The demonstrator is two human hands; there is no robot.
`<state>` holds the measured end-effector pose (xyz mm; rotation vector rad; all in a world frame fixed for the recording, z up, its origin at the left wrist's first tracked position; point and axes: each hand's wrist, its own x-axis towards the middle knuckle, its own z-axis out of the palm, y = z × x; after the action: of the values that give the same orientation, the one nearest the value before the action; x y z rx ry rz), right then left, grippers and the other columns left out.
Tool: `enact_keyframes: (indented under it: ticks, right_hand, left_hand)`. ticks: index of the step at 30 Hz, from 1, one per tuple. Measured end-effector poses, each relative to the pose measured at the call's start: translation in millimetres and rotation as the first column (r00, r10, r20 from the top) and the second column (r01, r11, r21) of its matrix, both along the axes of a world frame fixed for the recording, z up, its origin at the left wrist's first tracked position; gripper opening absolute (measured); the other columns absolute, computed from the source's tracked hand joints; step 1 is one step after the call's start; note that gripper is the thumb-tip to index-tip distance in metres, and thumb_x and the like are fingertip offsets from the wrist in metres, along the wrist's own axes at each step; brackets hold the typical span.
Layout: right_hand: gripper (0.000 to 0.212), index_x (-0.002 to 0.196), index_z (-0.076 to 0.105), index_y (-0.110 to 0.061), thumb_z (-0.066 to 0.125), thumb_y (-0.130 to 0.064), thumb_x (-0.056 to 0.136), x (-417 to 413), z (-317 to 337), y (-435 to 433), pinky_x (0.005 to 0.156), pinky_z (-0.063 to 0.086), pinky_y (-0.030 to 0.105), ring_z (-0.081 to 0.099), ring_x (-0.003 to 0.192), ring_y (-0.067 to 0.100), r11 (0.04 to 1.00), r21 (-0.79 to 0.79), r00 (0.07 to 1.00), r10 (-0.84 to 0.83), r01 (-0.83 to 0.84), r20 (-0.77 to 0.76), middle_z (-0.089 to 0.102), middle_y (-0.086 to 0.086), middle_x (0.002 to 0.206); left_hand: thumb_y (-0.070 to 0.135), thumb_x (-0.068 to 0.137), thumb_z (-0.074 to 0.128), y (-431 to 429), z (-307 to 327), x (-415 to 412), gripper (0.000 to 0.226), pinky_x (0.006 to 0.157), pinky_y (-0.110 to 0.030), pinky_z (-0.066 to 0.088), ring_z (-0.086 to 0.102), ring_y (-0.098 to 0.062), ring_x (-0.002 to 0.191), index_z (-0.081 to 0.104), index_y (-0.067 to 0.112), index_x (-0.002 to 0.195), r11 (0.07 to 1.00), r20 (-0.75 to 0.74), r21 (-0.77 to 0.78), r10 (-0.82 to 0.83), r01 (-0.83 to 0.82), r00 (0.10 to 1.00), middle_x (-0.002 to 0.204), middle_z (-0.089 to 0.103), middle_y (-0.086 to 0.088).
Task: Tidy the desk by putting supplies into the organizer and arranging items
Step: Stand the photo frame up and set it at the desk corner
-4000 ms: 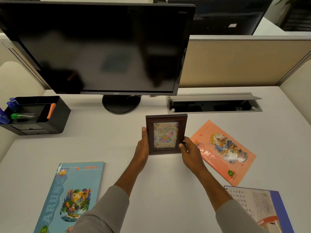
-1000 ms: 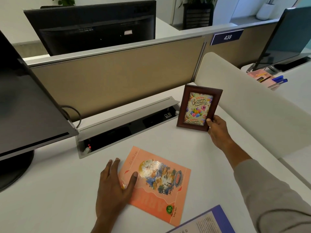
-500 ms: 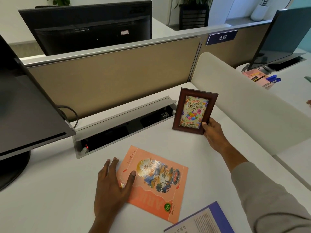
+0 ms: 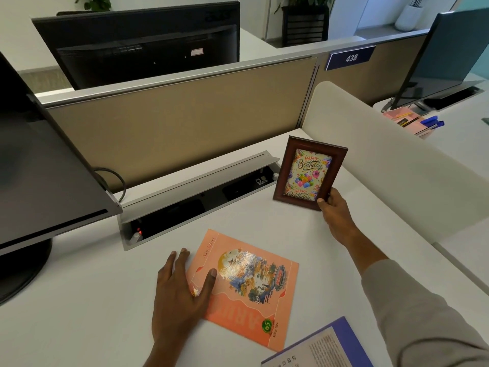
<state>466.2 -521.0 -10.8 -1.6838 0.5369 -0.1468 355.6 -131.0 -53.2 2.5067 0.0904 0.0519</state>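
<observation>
A dark wooden picture frame (image 4: 308,172) with a birthday card stands upright at the back right of the white desk (image 4: 79,300), beside the open cable tray. My right hand (image 4: 334,207) grips its lower right corner. An orange notebook (image 4: 246,284) lies flat in the middle of the desk. My left hand (image 4: 182,295) rests flat on its left edge, fingers spread. A blue-edged booklet (image 4: 322,345) shows at the bottom right corner.
A black monitor (image 4: 39,168) on a round stand fills the left side. The open cable tray (image 4: 195,200) runs along the tan partition (image 4: 185,123). A white curved divider (image 4: 397,168) bounds the right side. The neighbouring desk holds pens and a pink tray (image 4: 407,120).
Four seconds ago both hands held the frame in front of the monitor. My right hand has carried it to the back right; my left hand has gone to the orange notebook.
</observation>
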Motion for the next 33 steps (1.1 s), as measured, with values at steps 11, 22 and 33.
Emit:
enact_keyframes:
  ticks: [11,22,33]
  right_hand:
    - [0.038,0.138,0.047,-0.014,0.049,-0.005,0.102,-3.4,8.0,-5.7,0.099,0.048,0.034,0.055,0.121,0.018,0.998,-0.030,0.998,0.058,-0.059,-0.024,0.057,0.002,0.129]
    - [0.038,0.137,0.049,-0.014,0.049,-0.002,0.101,-8.6,1.8,-16.0,0.107,0.046,0.043,0.055,0.126,0.022,0.998,-0.034,0.998,0.057,-0.058,-0.035,0.059,0.006,0.133]
    - [0.038,0.138,0.049,-0.014,0.049,-0.003,0.101,-15.0,5.3,-15.0,0.102,0.047,0.038,0.056,0.123,0.021,0.997,-0.014,0.997,0.072,-0.072,-0.027,0.060,0.005,0.130]
  left_hand:
    - [0.086,0.081,0.035,-0.1,0.1,-0.9,0.089,0.114,-0.046,0.035,0.030,-0.020,0.147,0.030,0.032,0.152,1.000,-0.007,-0.001,0.002,-0.002,1.000,0.161,0.030,0.002]
    - [0.084,0.083,0.037,-0.5,1.8,-0.5,0.087,0.116,-0.045,0.035,0.028,-0.018,0.147,0.032,0.031,0.151,1.000,0.004,-0.017,-0.001,0.001,1.000,0.160,0.031,0.002]
    - [0.085,0.082,0.037,-0.5,0.5,-1.0,0.087,0.115,-0.045,0.035,0.027,-0.018,0.147,0.031,0.033,0.151,1.000,0.003,-0.013,0.000,0.000,1.000,0.161,0.030,0.004]
